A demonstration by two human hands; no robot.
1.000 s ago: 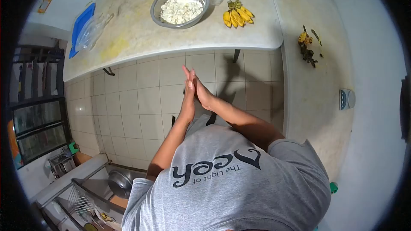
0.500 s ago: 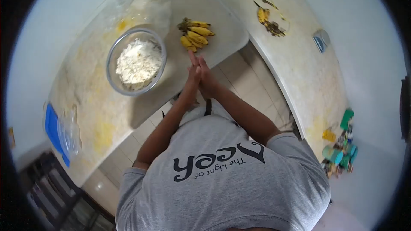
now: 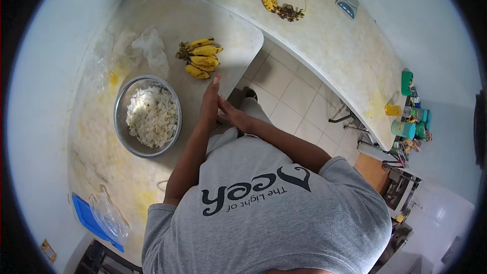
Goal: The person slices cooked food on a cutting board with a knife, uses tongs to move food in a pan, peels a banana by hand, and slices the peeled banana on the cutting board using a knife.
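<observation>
My left hand (image 3: pixel 210 102) is raised at the table's near edge, empty, with its fingers stretched out. The fingertips of my right hand (image 3: pixel 235 116) touch its palm; that hand is also empty, fingers extended. Just beyond my left fingertips lies a bunch of small yellow bananas (image 3: pixel 204 61) with dark spots. To the left of my hands stands a metal bowl (image 3: pixel 119 127) of white, lumpy, shredded-looking food (image 3: pixel 157 119) with white powder on its upper left part.
Clear plastic bags (image 3: pixel 152 50) lie behind the bowl. A blue lid-like piece (image 3: pixel 91 218) and crumpled plastic (image 3: pixel 109 215) are at the lower left. The second table (image 3: pixel 324 50) holds banana remnants (image 3: pixel 276 5), a kitchen scale (image 3: pixel 347 4) and several containers (image 3: pixel 403 129). A floor gap separates the tables.
The view has shifted, showing more floor and the right side. My hands have parted slightly from pressed together, with the right fingertips now resting against the left palm.
</observation>
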